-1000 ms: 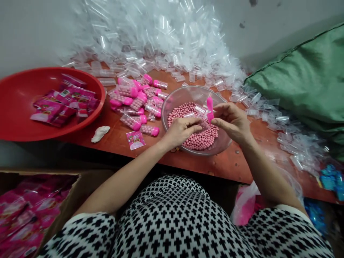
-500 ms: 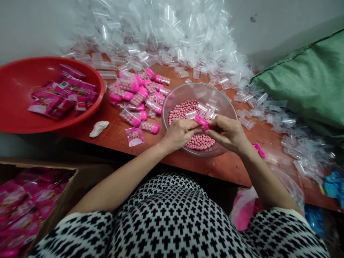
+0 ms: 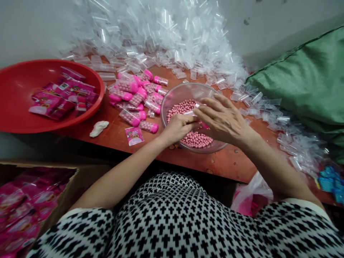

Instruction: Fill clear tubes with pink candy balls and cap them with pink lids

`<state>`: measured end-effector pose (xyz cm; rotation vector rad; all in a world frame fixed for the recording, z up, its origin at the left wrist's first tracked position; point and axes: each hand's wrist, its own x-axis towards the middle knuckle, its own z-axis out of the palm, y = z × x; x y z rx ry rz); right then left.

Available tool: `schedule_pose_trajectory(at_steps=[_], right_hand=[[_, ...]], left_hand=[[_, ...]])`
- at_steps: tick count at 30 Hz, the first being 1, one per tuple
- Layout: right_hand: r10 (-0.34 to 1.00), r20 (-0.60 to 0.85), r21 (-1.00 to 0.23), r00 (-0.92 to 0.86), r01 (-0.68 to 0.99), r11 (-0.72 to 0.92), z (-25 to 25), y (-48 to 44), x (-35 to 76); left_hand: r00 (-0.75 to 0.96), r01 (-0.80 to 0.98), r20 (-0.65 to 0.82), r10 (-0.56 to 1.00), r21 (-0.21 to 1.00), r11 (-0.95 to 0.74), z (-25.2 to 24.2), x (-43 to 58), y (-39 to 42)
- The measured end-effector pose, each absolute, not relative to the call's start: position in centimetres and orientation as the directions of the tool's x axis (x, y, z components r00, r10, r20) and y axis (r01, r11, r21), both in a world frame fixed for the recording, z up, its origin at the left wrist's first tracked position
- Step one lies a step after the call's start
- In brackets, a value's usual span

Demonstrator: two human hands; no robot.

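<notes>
My left hand is closed around a clear plastic tube above a glass bowl of pink round candies. My right hand spreads flat over the bowl with its fingers apart, holding nothing I can see. A bright pink cap shows just beneath that hand, partly hidden. Whether it touches the tube, I cannot tell. Left of the bowl lies a heap of filled, pink-capped tubes.
A red basin holds pink sachets, and a heap of empty clear tubes rises against the wall. An orange-red table bears these, with a green sack at right and a cardboard box of pink packets at lower left.
My right hand has come away from the left and opened, no longer pinching the pink cap. It now lies spread above the bowl, while my left hand stays around the tube.
</notes>
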<state>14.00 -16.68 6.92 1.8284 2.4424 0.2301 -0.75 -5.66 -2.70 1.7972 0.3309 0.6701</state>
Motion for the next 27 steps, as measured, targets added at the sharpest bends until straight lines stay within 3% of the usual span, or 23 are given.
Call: schedule_pose_trajectory(at_steps=[3, 11, 18, 23, 27], right_hand=[[0.987, 0.101, 0.182, -0.121, 0.978, 0.101, 5.5, -16.9, 14.3], [0.946, 0.299, 0.12, 0.127, 0.978, -0.169, 0.6, -16.5, 12.3], [0.947, 0.299, 0.17, 0.115, 0.97, -0.171, 0.0, -15.5, 12.6], [0.946, 0.291, 0.142, 0.14, 0.972, -0.187, 0.3, -15.5, 11.9], [0.918, 0.364, 0.116, 0.157, 0.97, -0.212, 0.4, -15.2, 11.2]], left_hand=[[0.758, -0.127, 0.269, 0.594, 0.954, -0.27, -2.6, -0.7, -5.4], [0.715, -0.049, 0.19, 0.673, 0.974, -0.222, -2.5, -0.2, -5.7], [0.723, -0.056, 0.198, 0.662, 0.972, -0.23, -2.5, -0.5, -5.4], [0.677, -0.084, 0.154, 0.72, 0.988, -0.132, -3.1, 0.1, -5.3], [0.648, -0.117, 0.098, 0.755, 0.993, -0.028, -3.4, 0.9, -5.4]])
